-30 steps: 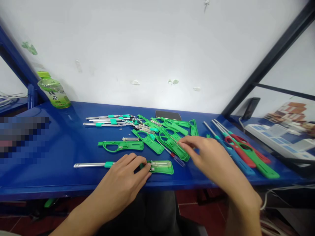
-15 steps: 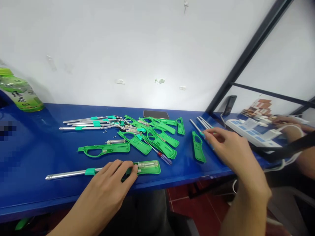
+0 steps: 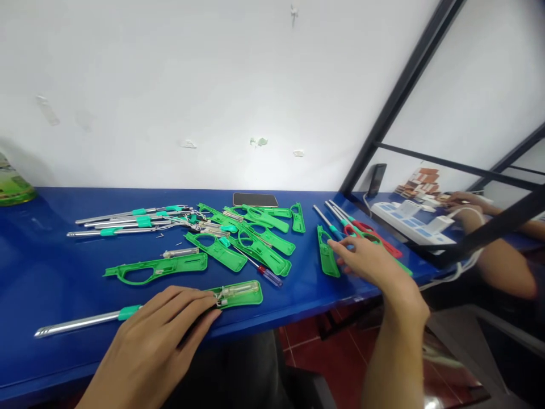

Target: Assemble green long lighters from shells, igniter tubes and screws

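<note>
My left hand [image 3: 157, 335] rests over an opened green gas lighter [image 3: 240, 293] near the table's front edge. Its fingers close round the middle of the lighter, hiding the trigger area; the clear fuel tank shows to the right and the metal tube extends left. My right hand [image 3: 374, 264] is at the right side, fingers a little apart, with the fingertips at the edge of an empty green handle half [image 3: 327, 258]. Behind that hand lie several whole lighters [image 3: 374, 233] with red, green and blue handles. Another green handle half [image 3: 170, 267] lies beyond my left hand.
Several green handle halves [image 3: 230, 255], wired metal tubes [image 3: 123, 222] and a screwdriver [image 3: 270, 276] lie mid-table. A phone [image 3: 255, 200] is by the wall, a bottle [image 3: 15, 187] far left. Beyond the black frame [image 3: 383, 108] are a power strip [image 3: 409, 224] and another person's arm [image 3: 498, 250].
The view has turned right. My right hand has come off the whole lighters and moved to the empty green handle half. My left hand stays on the opened lighter.
</note>
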Motion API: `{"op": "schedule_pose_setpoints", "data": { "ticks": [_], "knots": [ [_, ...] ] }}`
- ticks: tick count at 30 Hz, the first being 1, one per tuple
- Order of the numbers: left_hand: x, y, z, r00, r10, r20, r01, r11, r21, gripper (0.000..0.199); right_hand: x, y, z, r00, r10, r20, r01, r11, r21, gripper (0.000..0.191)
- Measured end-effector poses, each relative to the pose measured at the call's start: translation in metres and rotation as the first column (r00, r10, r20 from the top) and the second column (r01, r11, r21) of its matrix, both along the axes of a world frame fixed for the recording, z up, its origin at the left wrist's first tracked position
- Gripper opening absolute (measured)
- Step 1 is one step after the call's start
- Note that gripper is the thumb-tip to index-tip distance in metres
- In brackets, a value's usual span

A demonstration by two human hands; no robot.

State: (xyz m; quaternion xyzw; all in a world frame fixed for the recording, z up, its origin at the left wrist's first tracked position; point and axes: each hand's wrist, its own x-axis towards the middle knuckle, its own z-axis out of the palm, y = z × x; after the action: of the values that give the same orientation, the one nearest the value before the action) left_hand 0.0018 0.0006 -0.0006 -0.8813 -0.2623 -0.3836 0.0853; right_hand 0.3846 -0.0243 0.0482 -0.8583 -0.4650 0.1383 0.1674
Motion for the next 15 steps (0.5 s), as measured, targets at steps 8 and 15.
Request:
{"op": "schedule_pose_setpoints", "data": {
  "ticks": [8, 15],
  "knots": [
    [0.002, -0.005, 0.002, 1.000, -0.006, 0.016, 0.008, 0.992, -0.123, 0.017, -0.002, 0.020, -0.015, 0.998, -0.027, 0.054, 0.033, 0.993, -0.117, 0.051],
    [0.002, -0.007, 0.003, 0.999, -0.001, -0.055, -0.005, 0.994, -0.110, 0.021, -0.001, 0.021, -0.015, 0.998, 0.030, 0.055, -0.022, 0.989, -0.143, 0.028]
  ]
}}
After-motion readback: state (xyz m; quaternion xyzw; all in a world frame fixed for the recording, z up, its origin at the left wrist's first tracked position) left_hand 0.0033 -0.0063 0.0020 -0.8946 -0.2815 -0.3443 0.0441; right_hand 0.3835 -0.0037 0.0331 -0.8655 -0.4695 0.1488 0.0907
